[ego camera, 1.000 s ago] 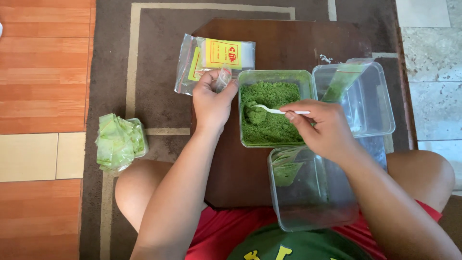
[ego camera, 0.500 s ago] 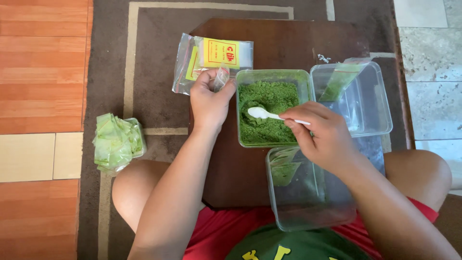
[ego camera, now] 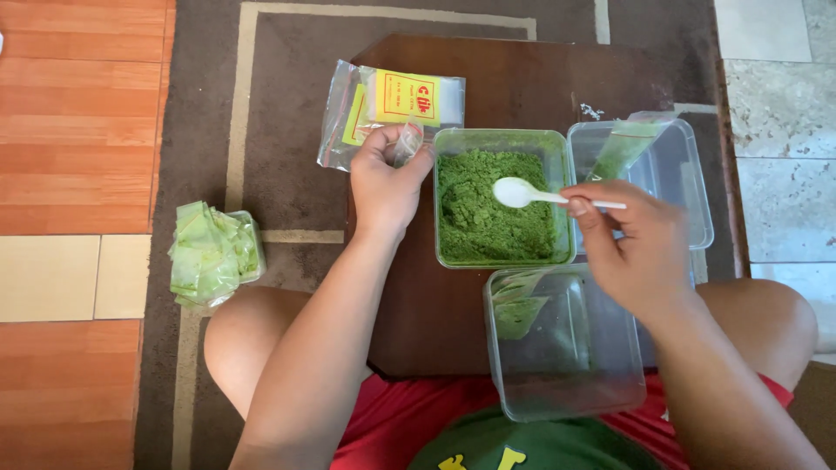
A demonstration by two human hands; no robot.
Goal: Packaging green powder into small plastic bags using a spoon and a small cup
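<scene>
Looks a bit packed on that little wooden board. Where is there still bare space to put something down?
The far strip of the wooden board, beyond the green powder tub and right of the packet of small bags, is bare. So is the near patch between the left forearm and the clear tub. The right side is crowded with tubs.

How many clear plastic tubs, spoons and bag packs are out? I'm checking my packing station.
Clear plastic tubs: 4
White spoons: 1
Packs of empty small bags: 1
Total: 6
</scene>
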